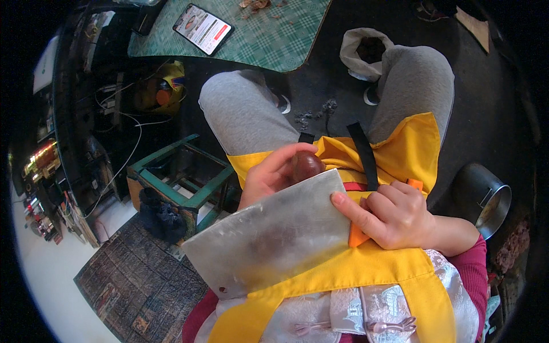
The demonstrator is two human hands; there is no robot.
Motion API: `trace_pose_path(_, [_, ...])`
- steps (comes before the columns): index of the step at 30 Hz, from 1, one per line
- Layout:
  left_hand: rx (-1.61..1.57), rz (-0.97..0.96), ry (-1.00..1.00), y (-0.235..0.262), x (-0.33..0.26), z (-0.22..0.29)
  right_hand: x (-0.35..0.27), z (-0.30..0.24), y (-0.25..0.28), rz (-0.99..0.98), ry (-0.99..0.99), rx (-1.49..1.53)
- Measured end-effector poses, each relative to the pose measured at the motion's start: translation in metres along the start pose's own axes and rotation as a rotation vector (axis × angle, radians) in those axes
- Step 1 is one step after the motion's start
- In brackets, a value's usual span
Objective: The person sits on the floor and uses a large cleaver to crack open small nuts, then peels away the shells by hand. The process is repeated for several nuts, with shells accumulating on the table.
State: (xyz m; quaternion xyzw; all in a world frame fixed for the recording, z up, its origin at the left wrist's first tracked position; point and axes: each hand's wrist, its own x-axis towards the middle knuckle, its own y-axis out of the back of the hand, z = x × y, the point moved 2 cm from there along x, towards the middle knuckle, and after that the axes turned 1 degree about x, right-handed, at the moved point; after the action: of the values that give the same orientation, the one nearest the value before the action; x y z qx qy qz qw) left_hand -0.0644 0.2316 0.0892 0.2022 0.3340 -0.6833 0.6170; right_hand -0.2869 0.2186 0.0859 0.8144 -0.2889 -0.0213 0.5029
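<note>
A glossy reddish-brown chestnut [307, 165] sits in the fingers of my left hand [271, 171], above my lap. The broad steel blade of a cleaver [269, 231] hides the lower part of that hand. My right hand [394, 214] is closed around the cleaver's orange handle, its index finger stretched along the blade. The blade's upper edge lies right at the chestnut; whether it cuts in cannot be made out. Under both hands spreads a yellow apron [409, 151] with black straps, over grey trousers.
Ahead, a table with a green checked cover [274, 40] bears a phone [203, 28] and brown scraps [255, 4]. A white bag [357, 66] with dark contents stands by my right knee. A green-framed stool [177, 171] is at left, a metal pot [483, 200] at right.
</note>
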Motion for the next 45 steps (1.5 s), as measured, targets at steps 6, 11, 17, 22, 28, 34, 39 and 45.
trace_pose_path(6, [0.107,0.042,-0.052,0.0,-0.011,-0.002,0.001,-0.009,0.006,-0.001,0.018,0.034])
trace_pose_path(11, [0.058,-0.082,0.051,0.01,-0.02,-0.003,0.004,-0.012,0.013,-0.044,0.031,0.044])
trace_pose_path(17, [-0.179,-0.059,-0.109,0.019,-0.015,-0.032,0.001,-0.007,0.012,0.014,-0.012,0.049])
trace_pose_path(22, [-0.155,0.043,-0.049,0.005,-0.003,-0.016,0.007,-0.009,0.013,0.014,0.013,-0.001])
trace_pose_path(28, [-0.13,-0.054,-0.136,0.004,0.0,-0.017,0.003,-0.01,0.007,0.023,0.004,-0.025])
trace_pose_path(34, [-0.068,-0.019,-0.043,-0.003,-0.008,-0.005,0.003,-0.008,0.004,0.104,0.046,-0.059])
trace_pose_path(39, [-0.074,-0.064,-0.105,0.002,-0.015,-0.006,0.003,-0.012,0.013,0.02,0.017,-0.022])
trace_pose_path(45, [-0.097,-0.107,-0.197,0.01,-0.02,-0.016,0.003,-0.008,0.017,0.069,-0.009,0.032])
